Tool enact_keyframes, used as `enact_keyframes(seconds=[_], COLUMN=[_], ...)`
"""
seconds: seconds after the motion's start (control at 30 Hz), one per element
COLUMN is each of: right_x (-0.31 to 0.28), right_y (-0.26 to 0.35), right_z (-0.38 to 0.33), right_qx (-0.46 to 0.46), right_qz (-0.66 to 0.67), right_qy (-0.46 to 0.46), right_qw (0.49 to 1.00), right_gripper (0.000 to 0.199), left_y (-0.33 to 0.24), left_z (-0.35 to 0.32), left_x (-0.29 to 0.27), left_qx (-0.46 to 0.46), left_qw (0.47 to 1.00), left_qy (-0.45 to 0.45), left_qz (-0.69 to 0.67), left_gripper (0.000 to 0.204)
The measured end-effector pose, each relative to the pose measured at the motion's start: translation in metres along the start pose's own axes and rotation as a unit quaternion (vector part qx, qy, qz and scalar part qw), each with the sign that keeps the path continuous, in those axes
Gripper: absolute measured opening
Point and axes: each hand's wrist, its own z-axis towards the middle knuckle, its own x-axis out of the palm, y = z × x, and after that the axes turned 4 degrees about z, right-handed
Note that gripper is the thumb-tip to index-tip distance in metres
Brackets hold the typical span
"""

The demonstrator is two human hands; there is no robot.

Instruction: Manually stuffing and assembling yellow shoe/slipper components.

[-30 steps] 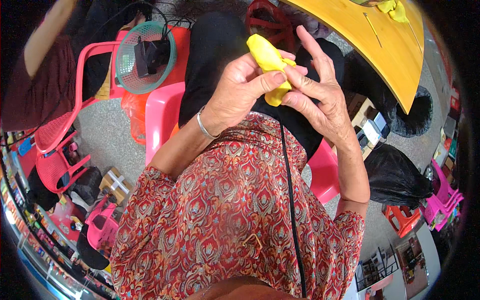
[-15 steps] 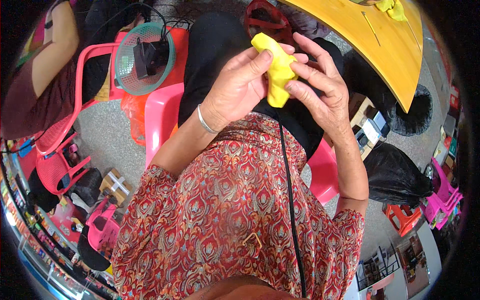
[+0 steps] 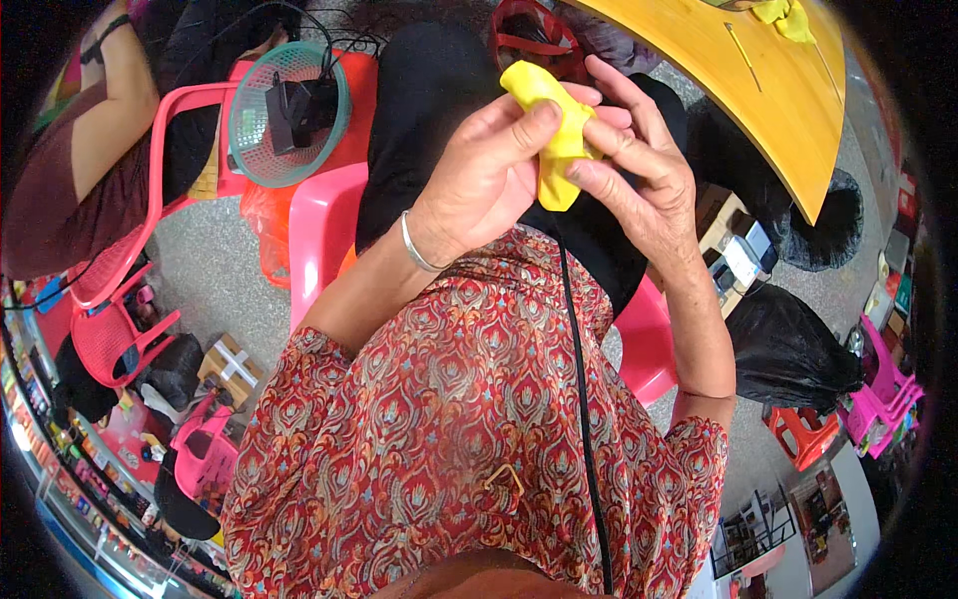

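Note:
A soft yellow piece, cloth-like and elongated with a folded bulge on its right side, is held up over my lap. My left hand grips it from the left, thumb pressed across its upper half. From the right, my right hand pinches the bulge between thumb and index finger, its other fingers raised. The fingers behind the piece are partly hidden. I cannot tell what kind of item it is.
A yellow table at upper right carries a thin stick and more yellow pieces. A green mesh basket with a black device stands on a pink chair at left. Another person's arm shows at far left. A black bag lies at right.
The yellow piece has turned slightly more upright in my hands. My left thumb has shifted a little to the right on it; the right hand keeps its pinch.

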Motion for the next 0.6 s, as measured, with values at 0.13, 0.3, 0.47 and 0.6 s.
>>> enact_keyframes(seconds=[0.13,0.3,0.47,0.6], right_x=[0.000,-0.004,-0.003,-0.007], right_y=[0.002,0.000,0.005,0.005], right_z=[0.000,0.000,0.002,0.002], right_qx=[0.013,0.005,0.045,0.022], right_qz=[0.025,-0.011,0.018,0.054], right_qy=[-0.047,-0.046,-0.032,-0.039], right_qw=[0.999,0.999,0.998,0.998], right_gripper=[0.028,0.022,0.014,0.011], left_y=[0.000,0.002,0.003,0.003], left_z=[0.004,0.003,0.004,0.004], left_x=[0.000,-0.005,-0.006,-0.006], left_qx=[-0.006,0.004,0.006,0.019], left_qw=[0.999,0.997,0.999,0.998], left_qy=[0.001,0.018,0.033,0.049], left_qz=[-0.045,-0.074,-0.037,-0.030], left_gripper=[0.051,0.052,0.053,0.052])
